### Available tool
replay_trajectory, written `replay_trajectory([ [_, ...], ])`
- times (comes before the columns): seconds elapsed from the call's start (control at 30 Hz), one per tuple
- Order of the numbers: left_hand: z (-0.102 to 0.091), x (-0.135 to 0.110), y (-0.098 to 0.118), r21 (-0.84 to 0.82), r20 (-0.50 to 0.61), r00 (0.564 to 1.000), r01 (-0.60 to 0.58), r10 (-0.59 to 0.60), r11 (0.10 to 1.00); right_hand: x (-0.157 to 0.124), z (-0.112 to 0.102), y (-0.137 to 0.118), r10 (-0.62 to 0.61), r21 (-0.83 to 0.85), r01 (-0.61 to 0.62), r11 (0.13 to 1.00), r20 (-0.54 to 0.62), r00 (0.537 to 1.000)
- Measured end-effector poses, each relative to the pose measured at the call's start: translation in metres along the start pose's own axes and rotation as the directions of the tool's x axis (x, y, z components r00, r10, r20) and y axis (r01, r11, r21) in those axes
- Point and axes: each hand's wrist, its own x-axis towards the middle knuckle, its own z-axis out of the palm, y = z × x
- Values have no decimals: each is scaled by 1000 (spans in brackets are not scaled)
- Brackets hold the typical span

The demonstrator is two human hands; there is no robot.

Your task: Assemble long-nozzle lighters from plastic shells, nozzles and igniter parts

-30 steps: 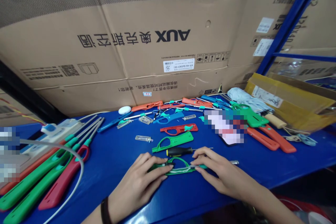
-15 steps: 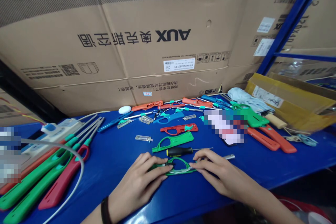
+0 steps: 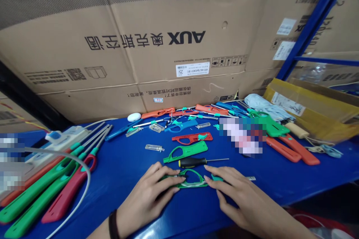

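Observation:
A green lighter casing (image 3: 193,172) with a loop-shaped opening lies on the blue table in front of me; a thin pale wire runs along its lower edge. My left hand (image 3: 155,186) is closed on the casing's left end, fingertips beside a small dark part. Over its right end is my right hand (image 3: 234,188), open, with fingers apart and fingertips at the casing. A teal piece (image 3: 217,177) shows between those fingers. Beyond them the tip of a metal tube (image 3: 251,178) sticks out. A black and yellow screwdriver (image 3: 193,162) lies just behind the casing.
Behind lie a green casing half (image 3: 186,151), a red one (image 3: 192,138) and a clear fuel tank (image 3: 154,148). Long lighters (image 3: 70,185) and a power strip (image 3: 66,138) are at left. A pixelated phone (image 3: 242,136) and a yellow-taped box (image 3: 305,112) are at right.
My right hand's fingers have spread and shifted slightly, uncovering the teal piece. My left hand keeps its place on the casing.

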Motion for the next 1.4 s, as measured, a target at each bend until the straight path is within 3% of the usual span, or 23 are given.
replay_trajectory([
  [0.33, -1, -1, 1, 12, -12, 1000, -3, 3, 1000, -7, -3, 4, -79, -148, 69, 987, -62, 995],
  [0.57, -2, 0, 3, 43, -34, 999, -10, 12, 999, -7, -8, 13, 72, -6, -76, 997, -226, 971],
  [0.97, -9, -2, 3, 78, -83, 995, 54, -47, 996, 43, -36, -3, -71, 69, 115, 991, -457, 887],
  [1.07, -10, -3, 1, 64, -71, 994, 86, -82, 994, 48, -29, -10, -86, 115, 144, 983, -404, 911],
  [1.23, -12, 5, 5, 6, -20, 988, 151, -151, 989, 52, -10, -20, -137, 165, 164, 973, -160, 977],
  [1.4, -15, 16, 11, -49, 52, 990, 133, -130, 990, 61, -15, -19, -129, 202, 159, 966, -153, 980],
])
